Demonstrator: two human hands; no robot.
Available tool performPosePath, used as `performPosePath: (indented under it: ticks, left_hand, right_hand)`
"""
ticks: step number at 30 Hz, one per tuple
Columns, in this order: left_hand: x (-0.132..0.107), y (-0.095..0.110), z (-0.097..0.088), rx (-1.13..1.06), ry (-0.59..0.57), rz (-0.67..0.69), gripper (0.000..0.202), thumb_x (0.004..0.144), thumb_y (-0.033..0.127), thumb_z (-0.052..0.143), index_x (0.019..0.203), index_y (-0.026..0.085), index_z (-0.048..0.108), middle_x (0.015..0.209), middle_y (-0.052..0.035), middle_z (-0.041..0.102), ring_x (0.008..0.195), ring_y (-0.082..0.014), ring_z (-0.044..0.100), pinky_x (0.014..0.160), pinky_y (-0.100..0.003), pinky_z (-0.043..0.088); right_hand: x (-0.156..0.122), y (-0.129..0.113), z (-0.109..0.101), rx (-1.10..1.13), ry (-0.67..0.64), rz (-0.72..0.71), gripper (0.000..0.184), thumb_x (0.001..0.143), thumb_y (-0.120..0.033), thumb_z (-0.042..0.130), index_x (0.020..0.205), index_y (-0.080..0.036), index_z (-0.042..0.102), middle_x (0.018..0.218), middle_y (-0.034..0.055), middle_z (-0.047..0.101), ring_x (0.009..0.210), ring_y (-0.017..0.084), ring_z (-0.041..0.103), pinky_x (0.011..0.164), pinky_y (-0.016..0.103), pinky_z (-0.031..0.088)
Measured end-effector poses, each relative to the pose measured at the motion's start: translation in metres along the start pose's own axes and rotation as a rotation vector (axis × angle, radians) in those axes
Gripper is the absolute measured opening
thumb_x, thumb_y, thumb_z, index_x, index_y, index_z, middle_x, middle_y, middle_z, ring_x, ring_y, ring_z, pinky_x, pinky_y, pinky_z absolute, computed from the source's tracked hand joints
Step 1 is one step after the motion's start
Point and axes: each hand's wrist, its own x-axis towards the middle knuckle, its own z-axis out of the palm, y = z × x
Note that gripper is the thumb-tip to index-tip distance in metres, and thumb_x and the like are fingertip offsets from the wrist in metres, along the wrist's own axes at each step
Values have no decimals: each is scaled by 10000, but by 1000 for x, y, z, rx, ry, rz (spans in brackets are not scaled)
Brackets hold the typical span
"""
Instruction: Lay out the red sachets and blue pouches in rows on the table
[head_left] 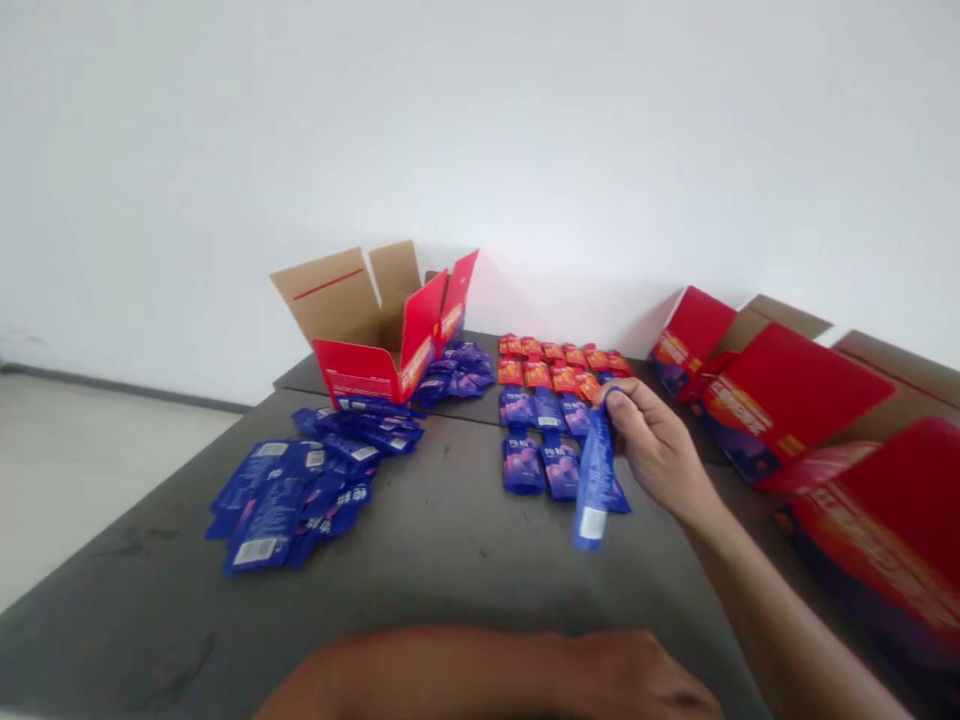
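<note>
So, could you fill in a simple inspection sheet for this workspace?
Surface: dark table, some faint marks.
Job's things: a blue packet in hand; rows of blue packets and orange-red packets laid out beyond.
Clutter: loose blue packets overlapping in a heap at picture left, near an open carton; red cartons along the right.
Hands: right hand pinches the blue packet by its upper end; left hand is blurred at the bottom, grip unclear.
Cables: nothing seen.
Surroundings: white wall behind, pale floor at left.

Right hand (646,435) pinches ahead of the blurred left hand (645,680) and forearm (450,670)
</note>
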Motion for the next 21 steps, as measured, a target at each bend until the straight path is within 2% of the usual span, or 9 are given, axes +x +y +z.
performPosePath:
  ticks: [1, 3, 5, 7, 9, 11, 15, 18, 21]
  left_hand:
    - [0, -3, 0, -231, 102, -55, 312, 909, 446, 641, 764, 172, 606, 653, 13, 590, 566, -125, 562, 521, -226, 436]
    - [-3, -8, -2, -394, 289, -108, 453, 1023, 525, 264, 836, 192, 507, 567, 26, 469, 445, -117, 437, 453, -230, 373]
    - [-6, -9, -6, -511, 431, -144, 615, 1013, 585, 25, 925, 183, 483, 612, 12, 482, 440, -117, 427, 430, -227, 336]
    - [-7, -8, -8, -590, 514, -169, 768, 966, 697, -59, 974, 160, 489, 694, -35, 563, 469, -124, 486, 428, -233, 353]
    - [-7, -4, -9, -636, 573, -189, 863, 922, 815, -22, 1046, 137, 497, 763, -83, 635, 499, -145, 551, 429, -241, 381]
    - [-7, 3, -7, -649, 631, -210, 857, 915, 878, 182, 1164, 116, 485, 771, -90, 670, 507, -154, 582, 424, -230, 384]
    - [-8, 13, -3, -614, 719, -252, 735, 926, 738, 569, 1288, 106, 472, 714, -39, 665, 486, -127, 579, 416, -192, 374]
    - [-8, 14, -3, -601, 773, -265, 661, 966, 716, 527, 1248, 121, 469, 762, -45, 672, 507, -120, 592, 417, -190, 387]
    - [-8, 13, -4, -595, 802, -276, 625, 980, 703, 513, 1235, 135, 454, 788, -37, 670, 505, -114, 587, 412, -192, 385]
  right_hand:
    - [-7, 9, -21, -26, -6, 55, 422, 969, -666, 576, 914, -249, 615, 650, -40, 446, 522, 130, 394, 461, 256, 353]
    - [-22, 29, -56, -75, -38, 128, 443, 952, -673, 592, 905, -234, 629, 651, -41, 465, 527, 125, 402, 463, 250, 349]
    - [-37, 49, -78, -114, -91, 163, 465, 941, -678, 598, 887, -219, 645, 672, -33, 505, 551, 122, 431, 483, 246, 365]
    - [-51, 68, -89, -129, -157, 194, 480, 937, -679, 600, 873, -207, 655, 693, -26, 544, 577, 119, 466, 510, 240, 392]
    - [-62, 84, -92, -116, -234, 255, 490, 946, -680, 588, 888, -199, 665, 700, -22, 572, 584, 119, 504, 519, 237, 423]
    - [-72, 95, -91, -76, -299, 330, 512, 958, -690, 564, 944, -191, 679, 699, -18, 591, 564, 120, 532, 501, 239, 450]
    - [-83, 107, -96, 47, -301, 411, 568, 945, -679, 602, 1230, -192, 674, 734, -14, 634, 537, 124, 562, 473, 249, 494]
    - [-89, 111, -106, 170, -342, 455, 713, 878, -614, 741, 1455, -240, 553, 873, 12, 702, 672, 158, 647, 525, 253, 545]
    - [-96, 113, -114, 211, -506, 510, 631, 842, -560, 807, 1347, -223, 635, 893, 30, 731, 775, 181, 684, 564, 235, 539]
